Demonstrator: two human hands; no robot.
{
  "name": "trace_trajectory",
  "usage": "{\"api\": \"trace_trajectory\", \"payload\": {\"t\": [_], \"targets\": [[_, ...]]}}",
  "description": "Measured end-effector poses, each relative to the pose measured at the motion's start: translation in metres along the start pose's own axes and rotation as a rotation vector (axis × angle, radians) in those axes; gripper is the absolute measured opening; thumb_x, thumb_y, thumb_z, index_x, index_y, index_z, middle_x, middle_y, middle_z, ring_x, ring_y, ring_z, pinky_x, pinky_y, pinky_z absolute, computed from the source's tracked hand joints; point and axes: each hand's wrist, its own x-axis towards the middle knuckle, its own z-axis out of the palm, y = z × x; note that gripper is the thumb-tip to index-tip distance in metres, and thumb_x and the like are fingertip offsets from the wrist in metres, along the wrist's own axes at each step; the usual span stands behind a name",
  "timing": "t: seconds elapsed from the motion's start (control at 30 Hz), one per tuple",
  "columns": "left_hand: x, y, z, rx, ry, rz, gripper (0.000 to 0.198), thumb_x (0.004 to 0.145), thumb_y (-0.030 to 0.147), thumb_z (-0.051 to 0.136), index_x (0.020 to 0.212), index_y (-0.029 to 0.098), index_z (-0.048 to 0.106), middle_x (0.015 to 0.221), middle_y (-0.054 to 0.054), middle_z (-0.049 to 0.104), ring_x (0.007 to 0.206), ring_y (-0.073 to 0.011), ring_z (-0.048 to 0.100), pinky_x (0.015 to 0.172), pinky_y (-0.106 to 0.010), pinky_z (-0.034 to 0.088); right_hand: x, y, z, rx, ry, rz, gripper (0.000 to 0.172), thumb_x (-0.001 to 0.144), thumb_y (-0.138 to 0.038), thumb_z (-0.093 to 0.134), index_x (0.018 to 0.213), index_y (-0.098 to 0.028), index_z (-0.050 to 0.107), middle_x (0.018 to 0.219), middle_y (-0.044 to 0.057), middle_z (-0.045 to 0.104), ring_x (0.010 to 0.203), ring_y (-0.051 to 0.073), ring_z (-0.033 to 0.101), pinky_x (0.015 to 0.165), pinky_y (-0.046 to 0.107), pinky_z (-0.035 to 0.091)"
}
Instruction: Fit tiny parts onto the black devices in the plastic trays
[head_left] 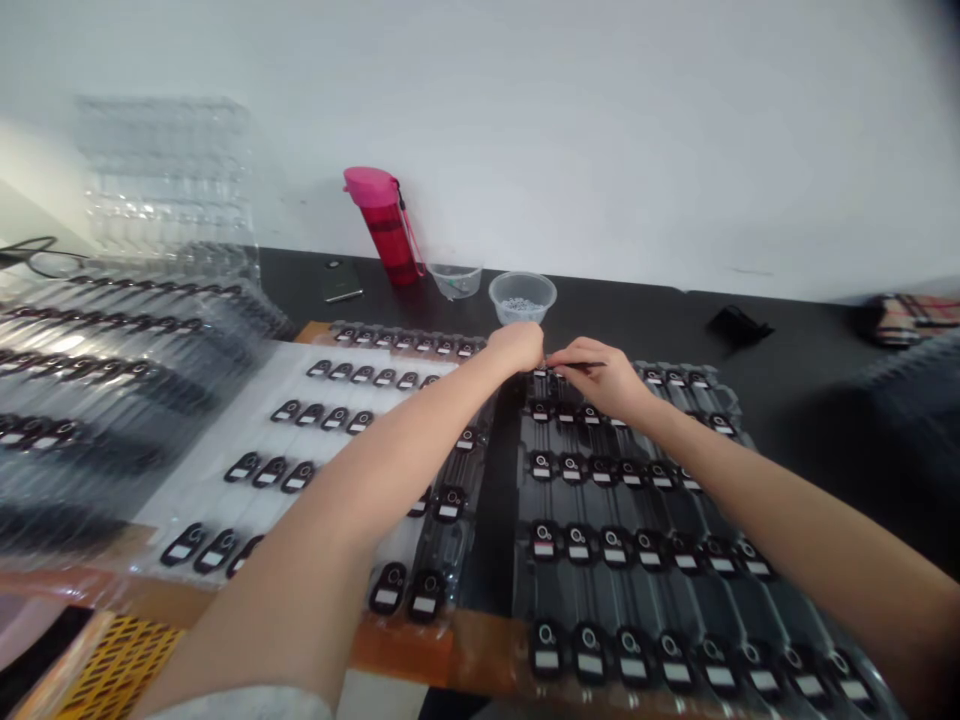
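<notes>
My left hand (517, 347) is closed at the back left corner of the right clear tray (521, 500), its fingertips at a small black piece (540, 373). What it pinches is too small to make out. My right hand (600, 372) is closed on a thin dark tool (585, 364), whose tip points left toward my left fingers. Rows of black oval pieces, each with a ring and a pale label, fill the right tray. Similar pieces lie in rows in the left tray (469, 520), partly hidden by my left forearm.
A clear bowl of small bits (523, 297) stands just behind my hands, beside another clear bowl (456, 280) and a red bottle (386, 235). Stacked trays (112, 400) rise at the left. A phone (342, 281) and a black item (739, 326) lie farther back.
</notes>
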Motion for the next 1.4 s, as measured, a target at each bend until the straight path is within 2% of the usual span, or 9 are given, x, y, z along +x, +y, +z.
{"api": "trace_trajectory", "payload": {"t": [0.13, 0.47, 0.6, 0.8, 0.93, 1.1, 1.27, 1.4], "targets": [[0.001, -0.001, 0.002, -0.006, 0.020, 0.005, 0.027, 0.074, 0.024, 0.061, 0.097, 0.014, 0.070, 0.099, -0.016, 0.068, 0.094, -0.0256, 0.063, 0.084, -0.033, 0.047, 0.000, -0.002, 0.000, -0.031, -0.010, -0.017, 0.017, 0.087, -0.023, 0.052, 0.090, -0.020, 0.069, 0.085, 0.006, 0.062, 0.072, 0.014, 0.056, 0.051, 0.023, 0.041], [-0.001, 0.000, 0.003, -0.037, 0.005, -0.016, 0.025, 0.074, 0.024, 0.063, 0.096, 0.015, 0.070, 0.099, -0.014, 0.069, 0.095, -0.0247, 0.061, 0.087, -0.032, 0.045, 0.000, -0.001, 0.001, -0.080, -0.027, -0.073, 0.020, 0.088, -0.025, 0.050, 0.092, -0.019, 0.070, 0.087, 0.007, 0.063, 0.067, 0.014, 0.055, 0.054, 0.026, 0.045], [-0.001, 0.002, 0.004, -0.052, 0.006, -0.030, 0.021, 0.072, 0.022, 0.063, 0.091, 0.015, 0.070, 0.098, -0.013, 0.069, 0.096, -0.0251, 0.061, 0.087, -0.033, 0.044, -0.001, 0.000, 0.002, -0.085, -0.040, -0.083, 0.020, 0.088, -0.024, 0.051, 0.092, -0.019, 0.069, 0.088, 0.008, 0.063, 0.074, 0.016, 0.058, 0.054, 0.026, 0.046], [0.002, 0.000, 0.009, -0.063, 0.037, -0.035, 0.022, 0.073, 0.021, 0.061, 0.092, 0.015, 0.070, 0.097, -0.014, 0.069, 0.093, -0.0251, 0.062, 0.084, -0.034, 0.046, -0.001, 0.000, 0.001, -0.080, -0.054, -0.077, 0.020, 0.088, -0.025, 0.051, 0.097, -0.020, 0.069, 0.088, 0.008, 0.063, 0.078, 0.018, 0.059, 0.059, 0.029, 0.048], [0.005, -0.003, 0.012, -0.069, 0.051, -0.020, 0.021, 0.071, 0.027, 0.064, 0.088, 0.015, 0.070, 0.094, -0.013, 0.069, 0.090, -0.0246, 0.062, 0.081, -0.033, 0.046, -0.001, -0.002, -0.003, -0.076, -0.005, -0.044, 0.018, 0.087, -0.027, 0.054, 0.093, -0.021, 0.069, 0.088, 0.007, 0.065, 0.078, 0.019, 0.060, 0.066, 0.032, 0.049], [0.003, -0.002, 0.011, -0.078, 0.054, -0.020, 0.020, 0.070, 0.029, 0.066, 0.086, 0.016, 0.069, 0.093, -0.013, 0.068, 0.092, -0.0268, 0.062, 0.081, -0.037, 0.047, -0.004, -0.005, -0.013, -0.061, 0.082, 0.007, 0.014, 0.085, -0.026, 0.058, 0.088, -0.021, 0.070, 0.087, 0.006, 0.066, 0.081, 0.019, 0.061, 0.071, 0.032, 0.049], [0.003, -0.002, 0.009, -0.116, 0.050, -0.055, 0.022, 0.067, 0.029, 0.071, 0.085, 0.017, 0.067, 0.093, -0.012, 0.066, 0.097, -0.0254, 0.060, 0.085, -0.033, 0.044, -0.011, -0.016, -0.031, -0.064, 0.138, 0.060, 0.013, 0.083, -0.026, 0.061, 0.089, -0.020, 0.070, 0.088, 0.007, 0.067, 0.084, 0.020, 0.062, 0.075, 0.034, 0.051], [0.000, -0.006, 0.001, -0.227, 0.128, -0.063, 0.017, 0.065, 0.029, 0.072, 0.072, 0.015, 0.066, 0.077, -0.009, 0.063, 0.086, -0.0225, 0.059, 0.075, -0.028, 0.043, -0.025, -0.021, -0.054, 0.054, 0.229, 0.194, 0.014, 0.080, -0.030, 0.065, 0.089, -0.021, 0.069, 0.091, 0.006, 0.068, 0.084, 0.020, 0.065, 0.076, 0.036, 0.055]]}}
